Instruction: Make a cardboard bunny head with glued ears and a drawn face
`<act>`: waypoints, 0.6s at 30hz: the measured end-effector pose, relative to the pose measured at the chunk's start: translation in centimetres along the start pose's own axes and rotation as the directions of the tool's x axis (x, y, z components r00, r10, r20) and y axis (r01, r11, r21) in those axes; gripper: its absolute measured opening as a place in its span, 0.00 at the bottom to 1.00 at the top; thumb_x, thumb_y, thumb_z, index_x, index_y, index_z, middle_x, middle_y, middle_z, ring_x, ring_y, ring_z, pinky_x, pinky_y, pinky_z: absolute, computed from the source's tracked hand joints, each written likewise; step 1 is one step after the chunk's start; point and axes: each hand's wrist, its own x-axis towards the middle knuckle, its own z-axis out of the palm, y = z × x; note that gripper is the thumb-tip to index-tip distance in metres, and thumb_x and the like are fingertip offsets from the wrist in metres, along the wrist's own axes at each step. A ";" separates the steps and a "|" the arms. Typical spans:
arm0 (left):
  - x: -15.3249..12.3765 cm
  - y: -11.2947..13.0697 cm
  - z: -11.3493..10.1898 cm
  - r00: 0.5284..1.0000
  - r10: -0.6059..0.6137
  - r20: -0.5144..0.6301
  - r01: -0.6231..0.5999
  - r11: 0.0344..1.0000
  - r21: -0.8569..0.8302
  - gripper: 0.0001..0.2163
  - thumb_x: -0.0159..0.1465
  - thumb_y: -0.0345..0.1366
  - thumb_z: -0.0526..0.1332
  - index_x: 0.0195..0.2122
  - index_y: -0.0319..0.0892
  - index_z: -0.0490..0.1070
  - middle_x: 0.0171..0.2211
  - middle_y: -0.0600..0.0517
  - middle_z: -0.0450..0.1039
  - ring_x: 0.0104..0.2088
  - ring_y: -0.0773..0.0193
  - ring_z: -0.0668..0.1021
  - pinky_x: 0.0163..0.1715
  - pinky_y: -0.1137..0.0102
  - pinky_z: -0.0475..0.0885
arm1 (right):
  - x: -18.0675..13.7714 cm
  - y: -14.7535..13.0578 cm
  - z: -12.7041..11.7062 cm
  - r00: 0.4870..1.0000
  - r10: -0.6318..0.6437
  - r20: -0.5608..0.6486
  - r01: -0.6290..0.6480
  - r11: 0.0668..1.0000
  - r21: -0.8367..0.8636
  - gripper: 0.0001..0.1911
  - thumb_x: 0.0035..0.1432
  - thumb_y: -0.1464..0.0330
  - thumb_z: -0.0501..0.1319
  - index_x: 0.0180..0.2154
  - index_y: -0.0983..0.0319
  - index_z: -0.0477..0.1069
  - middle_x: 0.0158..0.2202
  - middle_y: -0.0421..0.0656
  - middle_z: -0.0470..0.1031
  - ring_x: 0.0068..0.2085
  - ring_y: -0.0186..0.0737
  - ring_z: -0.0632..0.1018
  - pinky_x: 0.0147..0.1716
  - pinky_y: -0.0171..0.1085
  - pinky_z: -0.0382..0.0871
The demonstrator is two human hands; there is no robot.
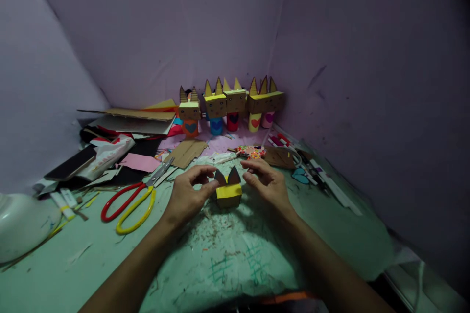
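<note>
Near edge of the bench (91, 264): green surface, bare except for scraps and debris; green pen hatch marks (235, 266) scribbled there, not legible as writing. This near strip is the widest open room.

Centre: small cardboard box head (228, 194) with a yellow band and two dark pointed ears stands on the bench between the hands. Left hand (187, 195): thumb tip touches the left ear, fingers curled loosely above it, not clamped. Right hand (266, 181): open, fingers bent, hovering just right of the box; contact cannot be told.

Left of the hands: scissors (130, 203) with one red and one yellow handle, blades pointing toward the far side. Near the left edge: a white rounded object (20, 225). Beyond the scissors: pink paper (139, 162), cardboard piece (187, 151), and a pile of sheets (128, 120).

Right side: markers (316, 173) lying along the wall; label print too small to read.

Far corner: a row of finished cardboard figures (229, 105), pointed ears, coloured bodies with hearts, set against the purple wall (348, 58). Walls close in the bench on the left, far and right sides.
</note>
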 end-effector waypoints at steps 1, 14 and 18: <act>0.1 0.1 0.1 1.000 0.010 -0.005 -0.010 1.000 0.004 0.11 0.49 0.36 0.63 0.33 0.39 0.75 0.30 0.50 0.76 0.30 0.63 0.74 0.34 0.67 0.70 | 0.1 -0.2 0.1 0.999 -0.045 -0.001 0.045 0.999 -0.024 0.08 0.51 0.69 0.64 0.36 0.58 0.78 0.36 0.43 0.76 0.35 0.39 0.73 0.38 0.41 0.68; 0.5 -0.6 0.9 0.977 0.215 0.010 -0.213 0.962 0.172 0.02 0.53 0.31 0.62 0.24 0.41 0.73 0.23 0.54 0.72 0.26 0.65 0.72 0.30 0.69 0.66 | 1.0 -0.1 0.5 0.976 -0.161 0.148 0.177 0.979 -0.103 0.04 0.48 0.73 0.66 0.29 0.59 0.78 0.27 0.41 0.78 0.29 0.38 0.76 0.29 0.36 0.69; 0.4 -0.7 1.1 0.978 0.210 0.003 -0.205 0.954 0.219 0.03 0.54 0.29 0.61 0.23 0.41 0.71 0.23 0.54 0.71 0.25 0.65 0.71 0.29 0.70 0.65 | 1.0 -0.1 0.5 0.974 -0.129 0.187 0.157 0.977 -0.146 0.03 0.49 0.73 0.65 0.28 0.60 0.77 0.25 0.42 0.78 0.27 0.37 0.76 0.28 0.36 0.68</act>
